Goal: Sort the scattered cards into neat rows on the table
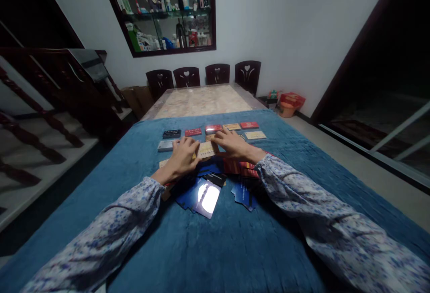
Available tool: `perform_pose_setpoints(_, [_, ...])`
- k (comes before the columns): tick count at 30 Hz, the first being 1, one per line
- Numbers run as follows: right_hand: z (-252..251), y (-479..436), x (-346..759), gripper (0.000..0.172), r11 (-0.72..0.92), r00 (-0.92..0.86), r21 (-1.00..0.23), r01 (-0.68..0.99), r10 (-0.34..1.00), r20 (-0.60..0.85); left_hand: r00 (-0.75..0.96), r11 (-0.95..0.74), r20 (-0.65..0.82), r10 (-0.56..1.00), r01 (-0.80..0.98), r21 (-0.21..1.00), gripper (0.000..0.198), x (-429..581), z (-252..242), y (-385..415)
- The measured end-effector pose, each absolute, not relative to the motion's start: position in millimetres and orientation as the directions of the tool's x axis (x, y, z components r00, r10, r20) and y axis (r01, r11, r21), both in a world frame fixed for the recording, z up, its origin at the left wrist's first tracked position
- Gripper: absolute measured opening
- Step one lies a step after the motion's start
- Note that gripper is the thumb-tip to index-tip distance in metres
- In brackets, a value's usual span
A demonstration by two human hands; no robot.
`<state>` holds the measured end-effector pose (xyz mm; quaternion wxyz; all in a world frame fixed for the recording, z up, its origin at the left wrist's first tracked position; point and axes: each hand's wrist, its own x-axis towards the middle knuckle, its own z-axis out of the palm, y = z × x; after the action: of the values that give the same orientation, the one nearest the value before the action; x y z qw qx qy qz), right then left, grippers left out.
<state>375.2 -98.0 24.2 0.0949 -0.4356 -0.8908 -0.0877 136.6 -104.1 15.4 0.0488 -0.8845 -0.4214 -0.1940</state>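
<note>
Between both hands is a small stack of pale yellow cards (206, 149), tilted up toward me. My left hand (183, 156) grips its left side with curled fingers. The fingers of my right hand (231, 143) are closed on its right edge. Just below lie loose cards: a shiny one (207, 198) reflecting the light, a black card (215, 178), and several blue cards (243, 194). Red cards (247, 170) lie under my right wrist. Beyond my hands are neat stacks, among them a black stack (172, 134), a red stack (249, 125) and a cream stack (255, 135).
A blue cloth (215, 248) covers the near part of the table, with a marbled tabletop (208, 98) beyond. Several dark chairs (187, 77) stand at the far end. A wooden railing (30, 127) is on the left. An orange bucket (286, 108) sits on the floor at right.
</note>
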Motion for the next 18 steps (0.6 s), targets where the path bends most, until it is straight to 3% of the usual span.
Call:
perform_pose_setpoints(3, [27,-96,396,0.030,0.631,-0.630,0.079,0.772,0.743,0.225,0.594,-0.661,0.382,0.708,0.748,0.062,0.029,156,18,-98])
perform_pose_setpoints(9, [28,-89,434,0.038,0.641,-0.636,0.052,0.766,0.743,0.210,0.632,-0.662,0.306,0.712,0.750,-0.010,0.032,195,24,-92])
perform_pose_setpoints(18, [21,-77,491,0.030,0.643,-0.632,0.017,0.765,0.746,0.213,0.682,-0.696,0.233,0.693,0.718,-0.032,0.020,253,31,-76])
